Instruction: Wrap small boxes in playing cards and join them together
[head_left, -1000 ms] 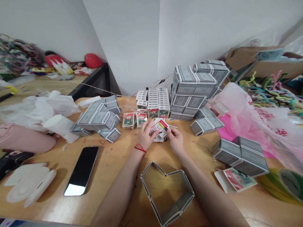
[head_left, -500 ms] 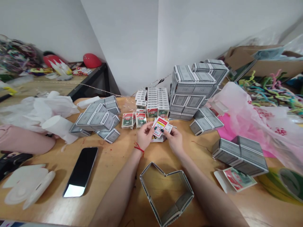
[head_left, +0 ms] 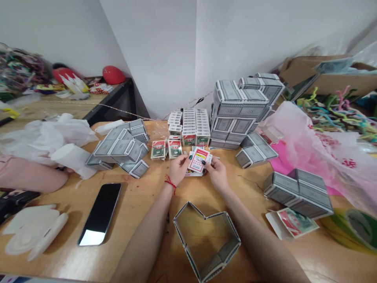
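Observation:
Both my hands meet over the middle of the wooden table (head_left: 141, 204). My left hand (head_left: 177, 169), with a red thread at its wrist, and my right hand (head_left: 217, 173) pinch a small stack of playing cards (head_left: 198, 160) between them, its red, yellow and white face up. More cards lie on the table just beneath it. Close in front of me stands a heart-shaped frame (head_left: 206, 239) made of grey card packs, hollow inside. Two green-and-red card packs (head_left: 167, 149) lie just left of my hands.
Rows of card packs (head_left: 190, 126) and tall grey pack stacks (head_left: 240, 110) stand behind. More grey stacks sit left (head_left: 120, 147) and right (head_left: 299, 192). A black phone (head_left: 100, 214), white foam shapes (head_left: 32, 230), a paper roll (head_left: 69, 155), a pink plastic bag (head_left: 318, 149) surround them.
The stack of cards has been turned and squared up between my hands, from tilted to more upright. My hands have shifted slightly up and closer together.

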Action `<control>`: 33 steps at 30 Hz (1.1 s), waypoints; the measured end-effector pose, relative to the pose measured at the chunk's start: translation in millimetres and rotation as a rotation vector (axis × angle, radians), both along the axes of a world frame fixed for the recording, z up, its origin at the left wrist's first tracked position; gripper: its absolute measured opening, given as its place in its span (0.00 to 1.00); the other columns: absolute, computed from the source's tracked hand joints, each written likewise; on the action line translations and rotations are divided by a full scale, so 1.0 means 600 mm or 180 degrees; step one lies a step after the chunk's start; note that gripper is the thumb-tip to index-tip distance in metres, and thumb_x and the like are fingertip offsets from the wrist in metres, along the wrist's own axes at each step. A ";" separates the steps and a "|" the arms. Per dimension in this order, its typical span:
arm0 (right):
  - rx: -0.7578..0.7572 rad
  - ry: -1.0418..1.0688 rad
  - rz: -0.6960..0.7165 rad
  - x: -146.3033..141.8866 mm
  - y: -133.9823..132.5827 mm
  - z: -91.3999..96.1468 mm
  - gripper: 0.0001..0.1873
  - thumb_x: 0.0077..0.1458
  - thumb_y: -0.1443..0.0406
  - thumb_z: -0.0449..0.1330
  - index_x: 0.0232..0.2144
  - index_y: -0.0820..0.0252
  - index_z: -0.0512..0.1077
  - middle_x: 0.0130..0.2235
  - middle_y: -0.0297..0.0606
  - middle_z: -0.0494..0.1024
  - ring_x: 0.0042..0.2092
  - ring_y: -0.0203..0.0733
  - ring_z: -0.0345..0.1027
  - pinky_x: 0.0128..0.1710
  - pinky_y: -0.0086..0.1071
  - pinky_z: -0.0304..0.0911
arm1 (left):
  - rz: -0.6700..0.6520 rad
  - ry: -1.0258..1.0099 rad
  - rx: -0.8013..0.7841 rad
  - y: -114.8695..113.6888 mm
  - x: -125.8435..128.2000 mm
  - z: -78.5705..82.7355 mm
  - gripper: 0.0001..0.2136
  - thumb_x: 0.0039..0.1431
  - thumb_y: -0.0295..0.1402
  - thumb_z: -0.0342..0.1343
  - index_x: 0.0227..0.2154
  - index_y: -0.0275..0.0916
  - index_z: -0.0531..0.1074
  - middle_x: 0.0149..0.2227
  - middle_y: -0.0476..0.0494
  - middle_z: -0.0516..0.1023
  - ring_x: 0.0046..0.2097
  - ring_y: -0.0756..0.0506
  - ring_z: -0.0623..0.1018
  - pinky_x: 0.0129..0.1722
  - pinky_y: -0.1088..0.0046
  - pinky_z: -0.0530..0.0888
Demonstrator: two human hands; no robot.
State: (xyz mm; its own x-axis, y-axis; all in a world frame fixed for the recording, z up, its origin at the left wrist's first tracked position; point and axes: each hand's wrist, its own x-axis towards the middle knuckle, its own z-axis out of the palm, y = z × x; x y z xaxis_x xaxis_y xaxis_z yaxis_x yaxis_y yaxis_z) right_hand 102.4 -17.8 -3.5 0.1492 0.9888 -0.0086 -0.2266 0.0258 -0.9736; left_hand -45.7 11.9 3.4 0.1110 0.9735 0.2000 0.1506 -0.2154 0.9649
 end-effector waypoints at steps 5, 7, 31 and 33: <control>0.0019 -0.0061 0.0087 0.003 0.000 0.001 0.16 0.44 0.58 0.58 0.35 0.60 0.68 0.31 0.37 0.75 0.22 0.34 0.61 0.20 0.28 0.59 | -0.0013 0.0001 -0.0093 0.003 -0.003 0.003 0.09 0.50 0.36 0.53 0.27 0.34 0.71 0.25 0.48 0.73 0.26 0.52 0.71 0.26 0.79 0.68; 0.0011 -0.0056 0.0120 0.004 -0.001 0.002 0.15 0.44 0.58 0.58 0.35 0.60 0.68 0.30 0.36 0.74 0.22 0.34 0.62 0.21 0.29 0.60 | -0.0003 -0.0023 -0.0138 0.004 -0.003 0.005 0.09 0.50 0.36 0.53 0.27 0.34 0.71 0.25 0.48 0.73 0.26 0.52 0.71 0.25 0.79 0.68; -0.0096 -0.0031 0.0203 0.002 -0.005 0.017 0.16 0.46 0.56 0.57 0.35 0.60 0.70 0.27 0.35 0.75 0.22 0.34 0.62 0.21 0.29 0.60 | -0.0223 -0.0100 -0.0472 0.005 -0.003 0.008 0.11 0.46 0.39 0.56 0.26 0.34 0.70 0.23 0.49 0.71 0.24 0.53 0.68 0.23 0.79 0.65; -0.0104 -0.0056 0.0218 0.002 -0.005 0.016 0.16 0.46 0.56 0.57 0.35 0.60 0.70 0.27 0.35 0.75 0.22 0.35 0.63 0.21 0.29 0.60 | -0.0186 -0.0044 -0.0399 0.005 -0.003 0.007 0.12 0.47 0.40 0.54 0.26 0.34 0.69 0.22 0.50 0.70 0.24 0.53 0.67 0.23 0.79 0.65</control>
State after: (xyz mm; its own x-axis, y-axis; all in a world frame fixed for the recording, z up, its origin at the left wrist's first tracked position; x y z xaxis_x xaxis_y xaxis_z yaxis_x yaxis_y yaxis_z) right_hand 103.7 -20.8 6.3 0.0815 0.9959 -0.0389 -0.2095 -0.0210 -0.9776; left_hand -47.6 15.1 7.7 0.1663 0.9829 0.0792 0.1278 -0.1012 0.9866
